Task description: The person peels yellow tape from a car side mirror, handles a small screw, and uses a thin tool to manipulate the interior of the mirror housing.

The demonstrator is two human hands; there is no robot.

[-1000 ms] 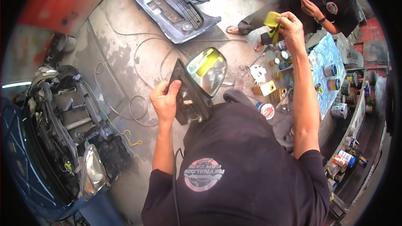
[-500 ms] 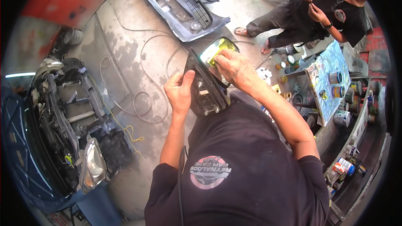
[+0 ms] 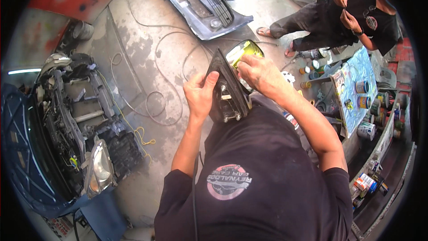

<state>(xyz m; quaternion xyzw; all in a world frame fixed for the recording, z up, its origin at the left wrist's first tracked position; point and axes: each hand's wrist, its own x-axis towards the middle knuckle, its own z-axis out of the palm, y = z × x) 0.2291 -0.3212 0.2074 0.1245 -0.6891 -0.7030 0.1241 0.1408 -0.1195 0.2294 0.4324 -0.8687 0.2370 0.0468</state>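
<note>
A car's side mirror (image 3: 227, 100) with a black mounting base is held in front of my chest. My left hand (image 3: 199, 93) grips the edge of that base, thumb on its near face. Against the mirror glass (image 3: 236, 55) lies my right hand (image 3: 260, 73), its fingers bent and pressed together. A bright yellow-green patch (image 3: 249, 55) shows on the glass beside these fingers; I cannot tell whether it is a sheet or a reflection. Whatever the right fingertips pinch is hidden.
A bumper (image 3: 240, 23) lies on the floor ahead, near a long cable (image 3: 157, 58). An opened car front with a headlight (image 3: 99, 169) stands left. At right, a co-worker (image 3: 356, 13) holds a thin stick beside a foil-covered table (image 3: 352, 78) with paint cans (image 3: 362, 87).
The whole scene has shifted slightly right in the view. Both hands keep their places on the side mirror, the right fingers still at the glass.
</note>
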